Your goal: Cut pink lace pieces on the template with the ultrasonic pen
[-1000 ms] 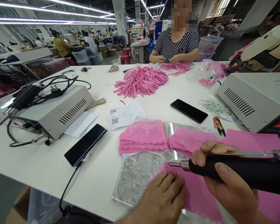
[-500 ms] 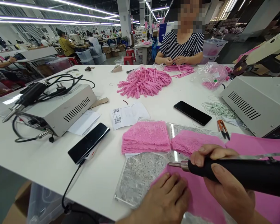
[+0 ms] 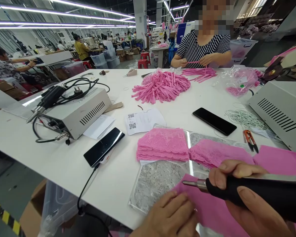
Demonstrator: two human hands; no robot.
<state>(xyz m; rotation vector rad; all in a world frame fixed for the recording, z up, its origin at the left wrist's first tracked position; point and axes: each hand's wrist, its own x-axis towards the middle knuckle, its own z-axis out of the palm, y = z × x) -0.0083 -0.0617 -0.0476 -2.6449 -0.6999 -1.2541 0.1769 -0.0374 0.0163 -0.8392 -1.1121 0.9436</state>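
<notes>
In the head view, my right hand (image 3: 256, 197) is wrapped around a black ultrasonic welding gun (image 3: 239, 189) with a narrow metal tip. That tip points left, over the upper edge of a pink fabric piece (image 3: 212, 209); whether it touches is unclear. My left hand (image 3: 170, 212) has its fingers curled at the fabric's left edge, the thumb hidden. Beneath the fabric lies a grey marbled board (image 3: 158, 181) with a clear border. Behind the hands rest a stack of pink lace pieces (image 3: 162, 144) and a second lace stack (image 3: 217, 151).
Orange thread snips (image 3: 250, 141) and a black phone (image 3: 214, 121) lie beyond my right hand. Left are a charging phone (image 3: 104, 147) and a grey power box (image 3: 86, 112) carrying another welding gun. A co-worker (image 3: 203, 49) sits opposite, behind a pink strap pile (image 3: 162, 86).
The view has swung left, shifting the scene rightward. My left fingers have curled more at the fabric edge, and the gun's tip looks lifted off the fabric. The co-worker's hands have moved apart, stretching a pink strap.
</notes>
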